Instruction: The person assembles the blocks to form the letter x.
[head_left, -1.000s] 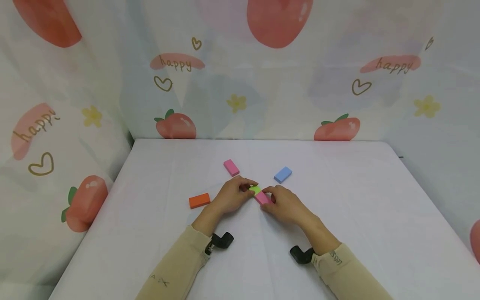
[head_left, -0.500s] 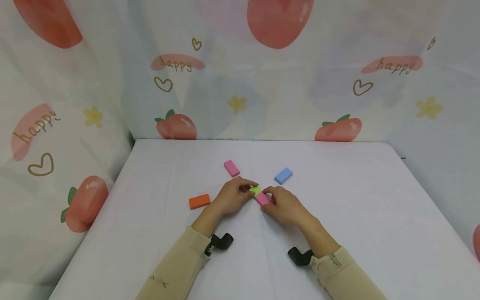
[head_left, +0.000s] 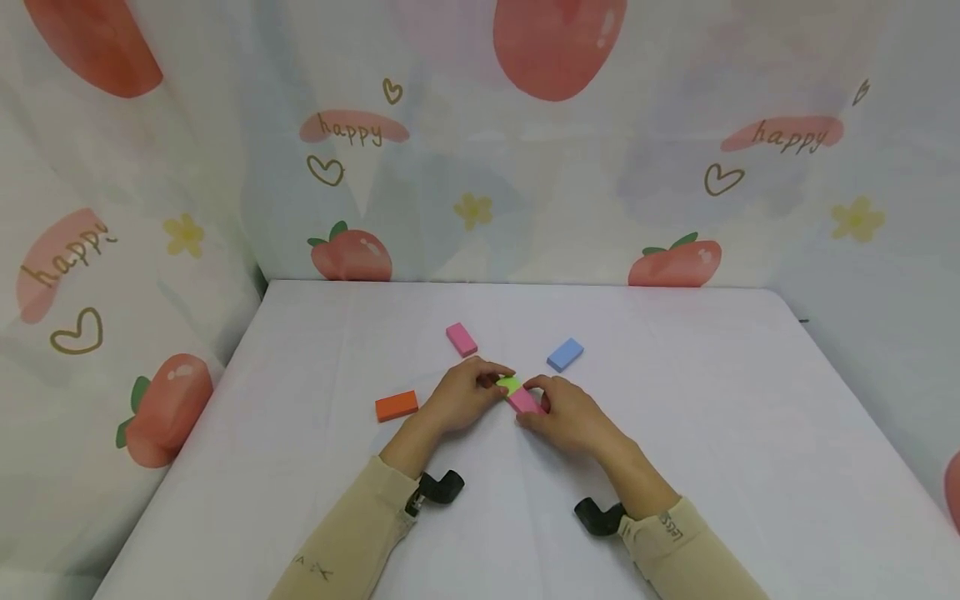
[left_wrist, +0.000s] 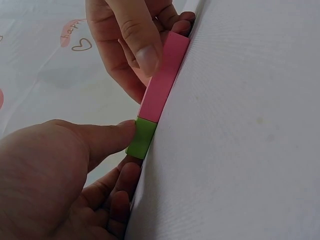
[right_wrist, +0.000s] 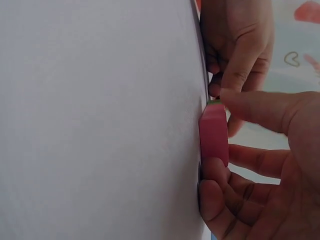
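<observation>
A green block [head_left: 510,384] and a pink block [head_left: 526,401] lie end to end on the white tabletop, near the middle of the head view. My left hand [head_left: 457,393] pinches the green block between thumb and fingers, covering part of it. The pink block's sides are gripped by my right hand [head_left: 573,412]. In the left wrist view, the end of the pink block [left_wrist: 165,77] meets the green block [left_wrist: 141,138] with no visible gap. The right wrist view shows the pink block [right_wrist: 214,137] low against the cloth, with only a sliver of green beyond it.
Another pink block [head_left: 461,340] lies behind the left hand. A blue block [head_left: 566,355] is beyond the right hand, and an orange block [head_left: 396,406] sits left of the left wrist. A patterned curtain [head_left: 555,192] rises behind the table [head_left: 712,417].
Both hands stay on the two joined blocks. The right forearm has shifted slightly left, and the head view has tilted a little. The other blocks lie where they were.
</observation>
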